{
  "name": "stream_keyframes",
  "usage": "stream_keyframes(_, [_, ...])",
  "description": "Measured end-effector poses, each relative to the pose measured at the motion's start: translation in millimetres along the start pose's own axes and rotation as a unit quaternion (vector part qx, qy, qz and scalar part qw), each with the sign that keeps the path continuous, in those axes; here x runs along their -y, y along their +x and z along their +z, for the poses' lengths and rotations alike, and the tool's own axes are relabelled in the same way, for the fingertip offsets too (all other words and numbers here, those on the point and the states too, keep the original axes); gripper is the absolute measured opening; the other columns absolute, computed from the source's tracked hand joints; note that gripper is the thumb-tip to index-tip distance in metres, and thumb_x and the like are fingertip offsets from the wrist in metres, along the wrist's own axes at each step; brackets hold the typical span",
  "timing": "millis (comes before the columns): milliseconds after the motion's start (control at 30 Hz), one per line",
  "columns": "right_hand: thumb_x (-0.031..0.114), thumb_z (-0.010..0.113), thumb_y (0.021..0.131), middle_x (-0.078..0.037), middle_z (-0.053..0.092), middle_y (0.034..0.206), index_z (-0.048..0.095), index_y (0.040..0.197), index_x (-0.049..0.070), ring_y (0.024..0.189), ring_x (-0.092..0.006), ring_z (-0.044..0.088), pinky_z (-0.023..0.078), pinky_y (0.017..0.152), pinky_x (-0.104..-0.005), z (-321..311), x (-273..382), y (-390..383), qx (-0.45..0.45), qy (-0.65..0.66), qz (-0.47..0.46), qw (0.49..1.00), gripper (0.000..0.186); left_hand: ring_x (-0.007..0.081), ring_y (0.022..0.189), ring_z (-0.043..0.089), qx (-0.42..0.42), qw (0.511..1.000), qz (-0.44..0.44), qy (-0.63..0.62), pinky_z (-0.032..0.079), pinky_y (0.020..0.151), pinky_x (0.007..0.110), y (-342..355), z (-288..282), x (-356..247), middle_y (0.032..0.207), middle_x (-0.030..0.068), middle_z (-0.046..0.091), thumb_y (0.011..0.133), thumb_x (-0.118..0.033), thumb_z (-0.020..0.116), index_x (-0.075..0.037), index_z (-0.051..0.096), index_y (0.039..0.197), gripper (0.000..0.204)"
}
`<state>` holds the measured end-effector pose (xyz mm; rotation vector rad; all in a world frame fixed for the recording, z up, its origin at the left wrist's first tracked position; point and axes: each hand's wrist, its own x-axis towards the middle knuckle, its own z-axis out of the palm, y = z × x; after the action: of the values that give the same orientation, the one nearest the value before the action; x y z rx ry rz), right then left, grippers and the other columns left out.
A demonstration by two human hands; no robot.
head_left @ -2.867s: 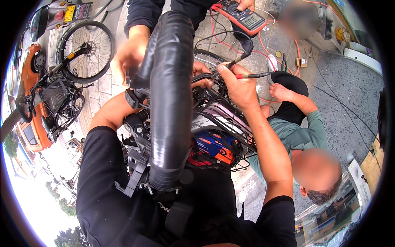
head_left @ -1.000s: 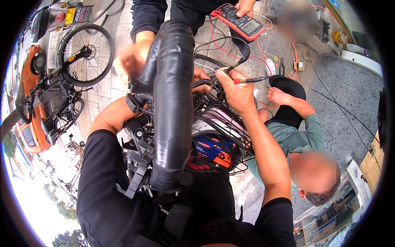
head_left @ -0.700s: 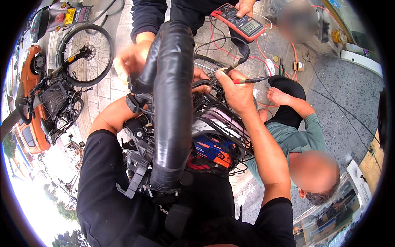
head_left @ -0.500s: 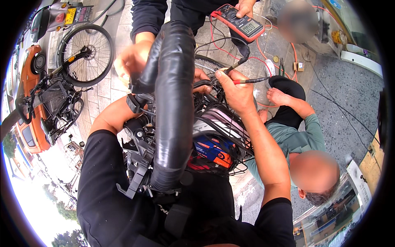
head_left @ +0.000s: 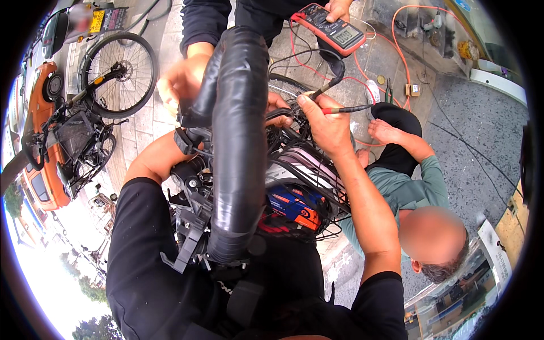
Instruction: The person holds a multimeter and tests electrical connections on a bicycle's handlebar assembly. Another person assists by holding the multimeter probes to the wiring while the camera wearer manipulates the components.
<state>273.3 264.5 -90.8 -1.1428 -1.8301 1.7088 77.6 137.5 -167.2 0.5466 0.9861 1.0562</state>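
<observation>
My right hand (head_left: 327, 127) grips two multimeter probes, a red one (head_left: 334, 110) and a black one (head_left: 324, 88), their tips near a tangle of wires. My left hand (head_left: 277, 107) pinches a black cable (head_left: 279, 114) beside them; much of this hand is hidden behind a thick, black tape-wrapped tube (head_left: 241, 141). Opposite me, another person's hand (head_left: 338, 9) holds a red multimeter (head_left: 331, 31), its leads running down to the probes. That person's other hand (head_left: 181, 85) is blurred, left of the tube.
Under my right forearm is a black wire basket (head_left: 334, 190) with a blue and orange package (head_left: 294, 205). A person in a green shirt (head_left: 396, 192) crouches at the right. Orange cable (head_left: 396, 42) lies on the paving. Parked bicycles (head_left: 85, 124) and an orange car (head_left: 48, 184) stand left.
A blurred head at the upper right has gone from view, uncovering the ground and orange cable there. The multimeter has shifted slightly; my hands hardly move.
</observation>
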Motion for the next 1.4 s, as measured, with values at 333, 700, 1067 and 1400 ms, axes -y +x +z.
stream_keyframes(333, [0.021,0.076,0.101,0.002,0.053,0.065,0.068,0.082,0.000,0.065,-0.0059,0.044,0.039,0.056,-0.0309,0,-1,-1,-0.006,0.032,0.029,0.999,0.030,0.0152,0.097,0.074,0.014,0.991,-0.016,0.132,0.060,0.086,0.029,4,4,-12,0.107,0.0129,0.078,0.100,0.003,0.074,0.004,0.072,0.113,0.013])
stream_keyframes(700, [0.018,0.075,0.102,0.005,0.051,0.066,0.064,0.078,0.001,0.066,-0.0050,0.043,0.038,0.055,-0.0308,1,-1,-2,-0.003,0.037,0.035,0.999,0.032,0.0153,0.097,0.074,0.030,0.991,0.013,0.129,0.059,0.086,0.029,5,-3,-4,0.107,0.0131,0.078,0.099,0.004,0.073,0.004,0.071,0.111,0.012])
stream_keyframes(1067, [0.018,0.074,0.102,0.004,0.052,0.066,0.065,0.079,0.000,0.066,-0.0051,0.043,0.038,0.056,-0.0306,0,4,-1,-0.002,0.036,0.030,0.999,0.031,0.0146,0.096,0.074,0.031,0.987,0.027,0.156,0.059,0.086,0.029,5,-5,-3,0.106,0.0130,0.079,0.099,0.003,0.073,0.004,0.071,0.111,0.011])
stream_keyframes(1400, [0.018,0.075,0.101,0.001,0.055,0.066,0.066,0.081,0.000,0.066,-0.0061,0.045,0.040,0.056,-0.0315,2,2,-1,-0.009,0.036,0.030,0.999,0.029,0.0149,0.095,0.074,0.028,0.993,0.017,0.112,0.060,0.086,0.029,4,2,-10,0.106,0.0138,0.079,0.100,0.004,0.073,0.004,0.071,0.111,0.012])
